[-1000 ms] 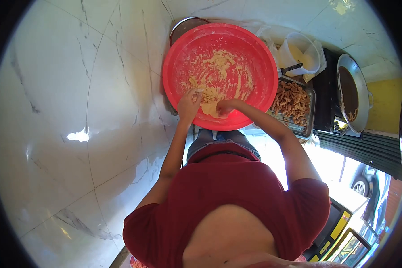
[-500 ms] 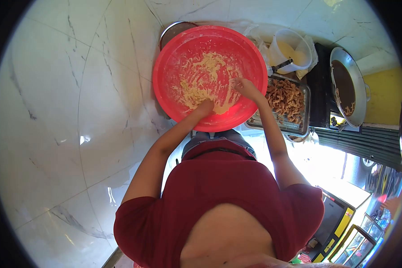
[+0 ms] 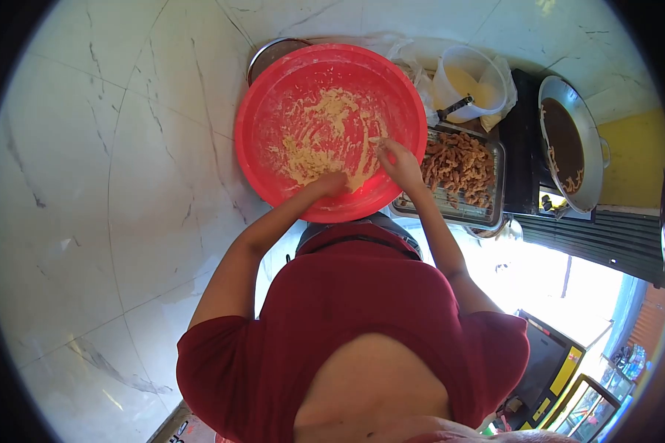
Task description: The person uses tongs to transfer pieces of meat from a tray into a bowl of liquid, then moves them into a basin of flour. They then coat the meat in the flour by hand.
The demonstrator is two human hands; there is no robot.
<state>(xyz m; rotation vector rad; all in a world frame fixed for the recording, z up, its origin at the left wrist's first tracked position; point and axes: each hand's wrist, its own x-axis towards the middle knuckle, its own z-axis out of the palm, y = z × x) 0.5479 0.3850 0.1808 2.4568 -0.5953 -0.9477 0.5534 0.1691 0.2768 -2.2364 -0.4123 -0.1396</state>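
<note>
Shifted slightly rimward, left hand (image 3: 332,183) and right hand (image 3: 400,161) clutch dough (image 3: 325,140) in the red basin (image 3: 262,111) beside a fried-snack tray (image 3: 451,216).

One basin (image 3: 272,96) (red), one tray (image 3: 451,212), one wok (image 3: 595,111).

Red basin (image 3: 262,111), pale yellow dough (image 3: 314,151), white grey-veined marble floor (image 3: 111,184).

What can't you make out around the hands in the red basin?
Head view throughout:
- left hand: fingertips buried in the dough.
- right hand: whether it pinches anything, too small.
- metal pot: mostly hidden behind the red basin.
- dark pan: contents too small.
</note>
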